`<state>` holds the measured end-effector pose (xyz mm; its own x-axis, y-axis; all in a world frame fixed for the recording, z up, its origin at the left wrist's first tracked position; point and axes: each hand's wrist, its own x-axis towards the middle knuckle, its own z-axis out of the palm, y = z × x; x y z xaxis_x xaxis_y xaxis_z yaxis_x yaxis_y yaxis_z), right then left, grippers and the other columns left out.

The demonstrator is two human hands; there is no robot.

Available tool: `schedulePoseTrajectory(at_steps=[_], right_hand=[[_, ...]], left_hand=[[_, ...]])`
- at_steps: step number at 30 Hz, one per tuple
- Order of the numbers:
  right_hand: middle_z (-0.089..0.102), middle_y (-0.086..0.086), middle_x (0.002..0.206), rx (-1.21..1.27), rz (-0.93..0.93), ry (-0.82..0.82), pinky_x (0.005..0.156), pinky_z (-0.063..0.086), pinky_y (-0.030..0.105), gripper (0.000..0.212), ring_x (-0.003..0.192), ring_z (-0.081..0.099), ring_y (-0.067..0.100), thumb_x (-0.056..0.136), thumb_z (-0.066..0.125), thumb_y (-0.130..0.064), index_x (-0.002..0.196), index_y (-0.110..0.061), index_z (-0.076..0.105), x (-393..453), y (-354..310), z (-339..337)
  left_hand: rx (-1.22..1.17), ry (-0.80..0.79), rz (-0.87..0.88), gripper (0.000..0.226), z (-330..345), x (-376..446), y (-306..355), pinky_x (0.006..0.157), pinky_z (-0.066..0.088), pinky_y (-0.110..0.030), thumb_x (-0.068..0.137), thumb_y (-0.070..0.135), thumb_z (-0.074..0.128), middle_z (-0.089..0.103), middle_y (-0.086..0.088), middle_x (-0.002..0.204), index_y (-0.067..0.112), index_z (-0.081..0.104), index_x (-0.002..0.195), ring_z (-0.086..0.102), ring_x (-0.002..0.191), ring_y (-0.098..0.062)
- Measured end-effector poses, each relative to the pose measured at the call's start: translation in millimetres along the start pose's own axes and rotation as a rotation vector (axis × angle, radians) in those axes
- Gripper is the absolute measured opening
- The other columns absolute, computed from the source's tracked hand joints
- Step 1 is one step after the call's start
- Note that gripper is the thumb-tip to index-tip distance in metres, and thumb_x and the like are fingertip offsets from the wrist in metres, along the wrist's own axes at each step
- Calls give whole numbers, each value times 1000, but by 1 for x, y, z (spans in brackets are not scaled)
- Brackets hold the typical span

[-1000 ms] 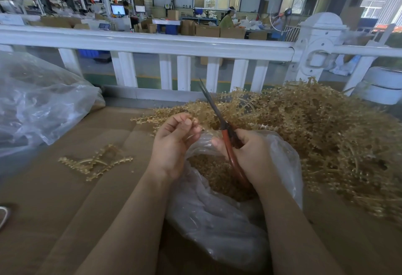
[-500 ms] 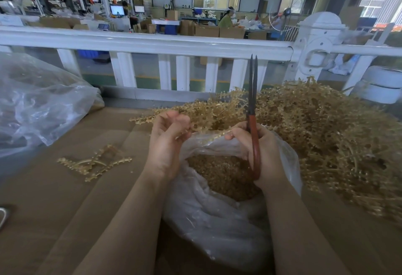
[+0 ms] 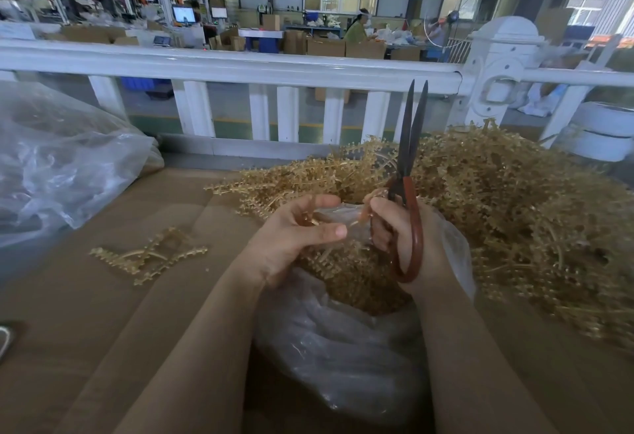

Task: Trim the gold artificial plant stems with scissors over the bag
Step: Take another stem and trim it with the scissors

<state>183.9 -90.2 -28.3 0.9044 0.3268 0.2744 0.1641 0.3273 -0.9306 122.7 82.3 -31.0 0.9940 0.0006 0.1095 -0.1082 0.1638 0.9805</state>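
Right hand (image 3: 408,241) grips scissors (image 3: 410,180) upright; left hand (image 3: 295,241) pinches gold stem (image 3: 308,220) over bag (image 3: 343,348)

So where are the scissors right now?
In the head view, right of centre: the scissors are held in the right hand, blades pointing up, above the open bag, with the gold stem pile behind.

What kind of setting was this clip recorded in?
Probably a factory or packing workshop: stacked cardboard boxes and workbenches beyond the white railing, plus a bulk pile of gold stems on the worktable.
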Motion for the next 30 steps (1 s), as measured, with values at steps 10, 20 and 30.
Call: schedulePoseTrajectory(at_steps=[10, 20, 30], right_hand=[[68, 8, 73, -38, 28, 6, 53, 49, 22, 30, 60, 60, 22, 88, 73, -18, 105, 5, 67, -5, -2, 4], [69, 4, 76, -98, 33, -80, 44, 22, 30, 35, 48, 34, 17, 73, 76, -47, 85, -15, 71, -4, -1, 4], [71, 2, 68, -220, 32, -47, 47, 42, 6, 14, 48, 58, -2, 92, 70, -4, 82, -14, 71, 0, 5, 4]], left_hand=[[240, 9, -12, 45, 6, -1, -2, 99, 49, -56, 55, 52, 92, 76, -7, 91, 22, 79, 85, 70, 88, -26], [-47, 189, 105, 16, 7, 2, 2, 74, 60, -42, 83, 12, 70, 66, -3, 74, 14, 59, 72, 65, 76, -26], [-21, 165, 151, 28, 3, 5, -3, 55, 55, -23, 84, -13, 64, 70, -4, 70, 14, 69, 78, 66, 58, -16]])
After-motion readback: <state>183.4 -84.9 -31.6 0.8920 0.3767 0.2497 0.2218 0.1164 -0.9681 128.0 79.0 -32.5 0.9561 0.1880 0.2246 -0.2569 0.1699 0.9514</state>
